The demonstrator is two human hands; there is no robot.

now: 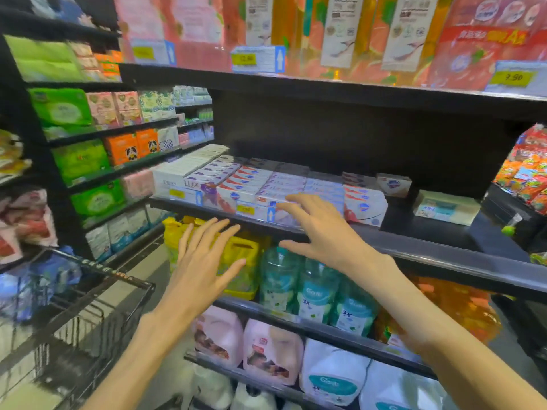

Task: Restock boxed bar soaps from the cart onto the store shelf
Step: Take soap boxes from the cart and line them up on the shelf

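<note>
Rows of boxed bar soaps (251, 184) fill the left and middle of a black store shelf (429, 250). A single soap box (393, 184) stands apart further right, near a pale flat pack (447, 207). My right hand (319, 229) hovers open with spread fingers just in front of the soap rows at the shelf edge, holding nothing. My left hand (204, 261) is open too, lower and to the left, below the shelf lip, empty. The black wire cart (97, 306) stands at the lower left.
Yellow bags (245, 261) and green-capped bottles (313, 288) sit on the shelf below; white and pink refill pouches (272, 350) lower still. Tall packs line the top shelf (325, 87). Tissue packs (80, 161) fill the left aisle shelving. Snack bags (529, 173) hang at right.
</note>
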